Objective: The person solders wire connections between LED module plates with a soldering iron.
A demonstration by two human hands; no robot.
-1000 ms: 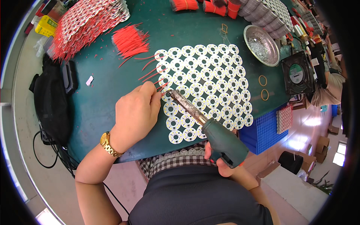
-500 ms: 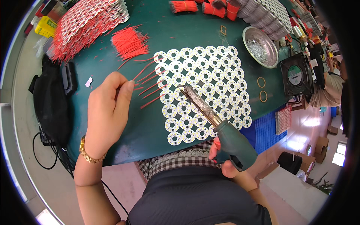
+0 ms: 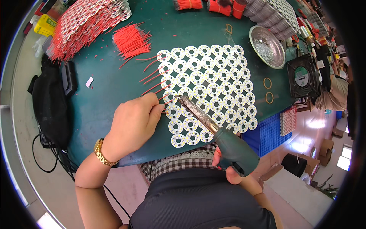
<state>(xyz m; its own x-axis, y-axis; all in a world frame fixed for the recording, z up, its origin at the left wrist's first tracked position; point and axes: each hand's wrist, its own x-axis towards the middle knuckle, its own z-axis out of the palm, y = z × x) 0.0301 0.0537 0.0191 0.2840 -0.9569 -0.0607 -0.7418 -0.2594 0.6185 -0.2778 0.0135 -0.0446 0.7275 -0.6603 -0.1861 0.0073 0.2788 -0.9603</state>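
Note:
My right hand [image 3: 231, 173] is wrapped round the dark green handle of a soldering iron [image 3: 200, 116]. The iron's bent tip touches or hovers just over a round LED board in the left column of a panel of white ring-shaped LED boards [image 3: 214, 89]. My left hand [image 3: 135, 124], with a gold watch at the wrist, is pinched on a red wire [image 3: 165, 112] at the panel's left edge. Its fingertips partly hide the wire. Above it, several red wires [image 3: 154, 88] stick out leftward from the boards of that column. A bundle of loose red wires [image 3: 131, 40] lies farther off.
At the far left rises a stack of wired panels [image 3: 89, 28]. A metal bowl [image 3: 280, 57] with shiny bits, a black fan [image 3: 302, 76] and two rubber bands [image 3: 269, 97] are at the right. Stacked bare panels [image 3: 272, 17] stand behind. A black bag [image 3: 51, 103] lies left.
My left hand has moved right and nearer, from beside the upper wires to the panel's left edge. The iron's tip has shifted slightly left and down to the left column.

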